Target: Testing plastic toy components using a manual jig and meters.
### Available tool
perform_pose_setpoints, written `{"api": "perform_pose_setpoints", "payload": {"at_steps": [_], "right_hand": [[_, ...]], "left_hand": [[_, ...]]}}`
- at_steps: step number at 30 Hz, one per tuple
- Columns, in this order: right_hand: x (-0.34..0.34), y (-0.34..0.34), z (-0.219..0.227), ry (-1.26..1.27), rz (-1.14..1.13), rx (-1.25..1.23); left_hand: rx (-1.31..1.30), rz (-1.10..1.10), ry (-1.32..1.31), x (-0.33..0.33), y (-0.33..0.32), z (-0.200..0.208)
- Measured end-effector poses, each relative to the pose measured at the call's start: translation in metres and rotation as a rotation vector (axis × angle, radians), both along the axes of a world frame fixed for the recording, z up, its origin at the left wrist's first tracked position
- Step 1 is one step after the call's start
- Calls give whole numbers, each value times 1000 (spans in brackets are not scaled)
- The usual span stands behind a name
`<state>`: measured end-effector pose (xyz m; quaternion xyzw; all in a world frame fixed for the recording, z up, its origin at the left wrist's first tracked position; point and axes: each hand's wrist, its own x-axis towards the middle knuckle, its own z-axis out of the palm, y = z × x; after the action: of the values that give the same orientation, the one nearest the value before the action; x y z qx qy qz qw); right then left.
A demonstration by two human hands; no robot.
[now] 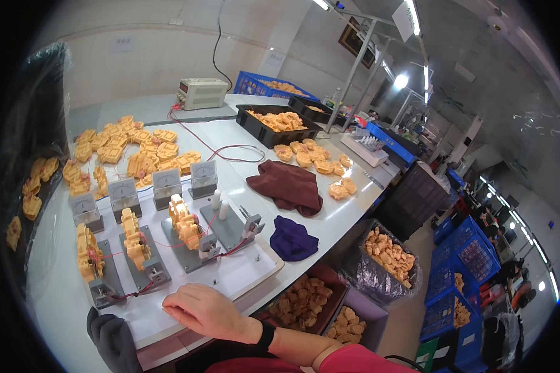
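- Bare right hand (202, 311), black band at its wrist, over the near edge of the flat white board (246, 267); fingers bent, tips hidden: cannot tell its grip.
- Dark grey cloth shape (113, 340) at lower left; cannot tell whether it covers the left hand.
- Three yellow-orange plastic housings (135, 239) on grey metal fixtures (158, 272), beyond the right hand.
- White counter (224, 133) underneath.

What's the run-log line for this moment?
right hand: over white board, fingers curled, contents unclear | left hand: not in view | grey fixtures: three carry yellow parts, fourth has none
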<state>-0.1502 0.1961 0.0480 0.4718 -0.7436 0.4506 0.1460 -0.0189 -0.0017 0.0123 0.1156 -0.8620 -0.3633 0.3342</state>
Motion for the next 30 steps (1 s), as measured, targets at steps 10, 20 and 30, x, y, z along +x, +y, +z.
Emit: {"api": "perform_pose_setpoints", "payload": {"at_steps": [10, 20, 30], "right_hand": [[-7, 3, 3, 31, -52, 74], [-6, 2, 1, -45, 2, 94], [3, 6, 13, -75, 9, 50]], "left_hand": [[55, 101, 9, -13, 14, 18], [79, 110, -41, -6, 12, 21], [71, 89, -29, -8, 16, 20]]}}
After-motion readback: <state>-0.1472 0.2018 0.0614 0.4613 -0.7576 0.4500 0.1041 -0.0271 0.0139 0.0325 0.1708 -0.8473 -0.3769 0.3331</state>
